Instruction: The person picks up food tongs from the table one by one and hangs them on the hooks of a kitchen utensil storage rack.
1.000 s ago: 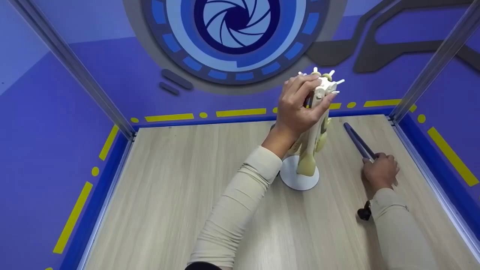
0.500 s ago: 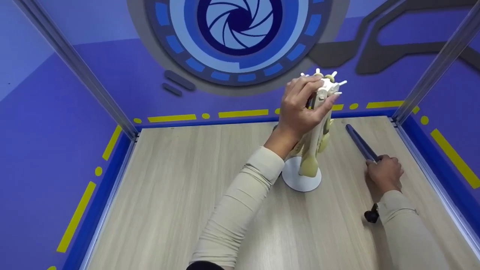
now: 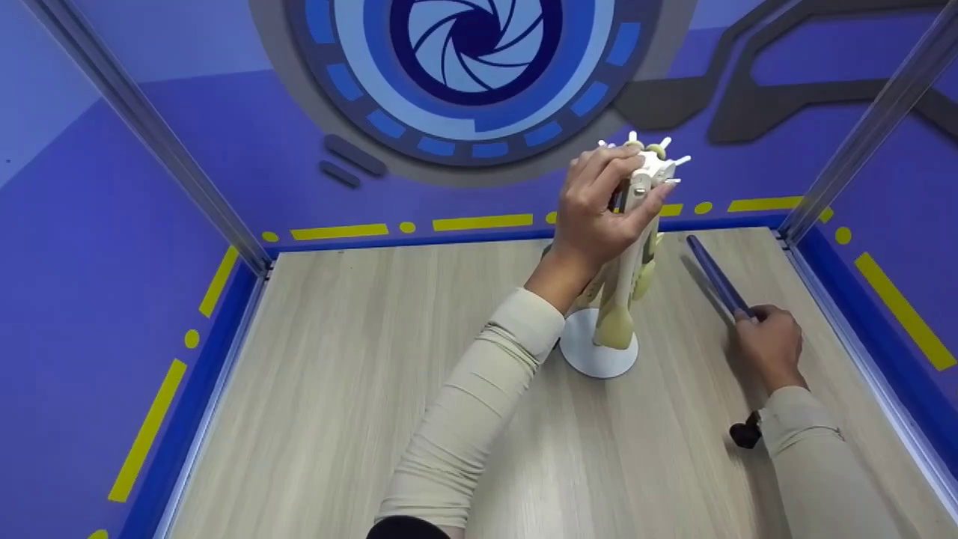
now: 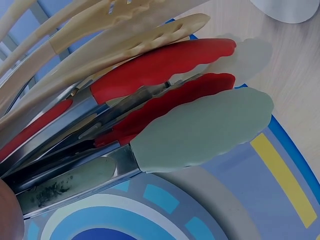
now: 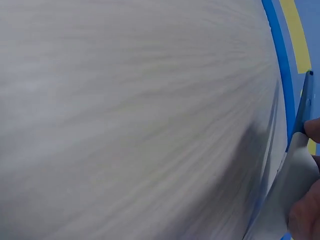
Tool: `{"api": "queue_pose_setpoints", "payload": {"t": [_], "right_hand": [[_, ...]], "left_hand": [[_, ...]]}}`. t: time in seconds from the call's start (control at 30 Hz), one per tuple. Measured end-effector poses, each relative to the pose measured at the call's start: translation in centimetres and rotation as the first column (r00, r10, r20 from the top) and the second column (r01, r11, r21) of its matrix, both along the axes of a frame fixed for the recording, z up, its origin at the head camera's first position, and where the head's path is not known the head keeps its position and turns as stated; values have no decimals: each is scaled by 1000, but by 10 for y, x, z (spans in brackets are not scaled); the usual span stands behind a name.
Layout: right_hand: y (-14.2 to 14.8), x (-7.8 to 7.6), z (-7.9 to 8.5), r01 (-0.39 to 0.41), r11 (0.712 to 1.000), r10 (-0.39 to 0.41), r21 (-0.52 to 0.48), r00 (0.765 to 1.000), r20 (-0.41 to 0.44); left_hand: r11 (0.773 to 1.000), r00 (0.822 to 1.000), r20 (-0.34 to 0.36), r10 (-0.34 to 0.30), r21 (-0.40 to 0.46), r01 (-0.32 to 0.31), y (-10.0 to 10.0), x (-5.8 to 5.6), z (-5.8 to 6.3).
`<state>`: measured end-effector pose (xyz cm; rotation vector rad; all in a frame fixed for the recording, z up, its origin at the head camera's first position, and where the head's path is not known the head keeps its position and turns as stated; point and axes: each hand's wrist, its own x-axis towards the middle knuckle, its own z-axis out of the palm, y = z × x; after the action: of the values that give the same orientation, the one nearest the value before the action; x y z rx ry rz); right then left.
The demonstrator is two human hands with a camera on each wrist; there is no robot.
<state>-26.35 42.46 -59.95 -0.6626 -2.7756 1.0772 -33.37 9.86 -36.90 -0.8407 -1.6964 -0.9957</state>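
My left hand holds the top of a white rotating utensil stand, its thumb on the near side and fingers over the top. Cream utensils hang from it, including a spatula-like one. The left wrist view shows red-tipped tongs, grey-green-tipped tongs and a pale slotted utensil hanging close together. To the right of the stand, my right hand grips dark blue-grey tongs by the near end. Their two arms are pressed together, pointing away and left; a shadow lies apart from them on the table.
The stand's round white base rests on the pale wooden table. Blue printed panels enclose the back and both sides, with metal posts at the rear corners.
The tongs' arms, apart a second ago, have come together in my right hand. Their far end has risen off the table. My left hand keeps its hold on the stand.
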Motion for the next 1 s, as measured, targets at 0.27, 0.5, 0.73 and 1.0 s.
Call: {"api": "queue_pose_setpoints", "payload": {"t": [0.27,0.5,0.73,1.0], "right_hand": [[-10,-1,-12,-89,984,92,154,996,-18],[-10,-4,-3,-60,995,68,79,992,-106],[-26,-13,10,13,1000,-11,4,973,-230],[-55,-23,36,80,994,-103,-77,925,-366]], "left_hand": [[1000,1000,14,2,0,-2,-2,-1,-1],[1000,1000,8,-12,8,12,0,0,-1],[1000,1000,1,-9,14,9,-1,0,-1],[1000,1000,-8,1,5,-1,0,-1,-1]]}}
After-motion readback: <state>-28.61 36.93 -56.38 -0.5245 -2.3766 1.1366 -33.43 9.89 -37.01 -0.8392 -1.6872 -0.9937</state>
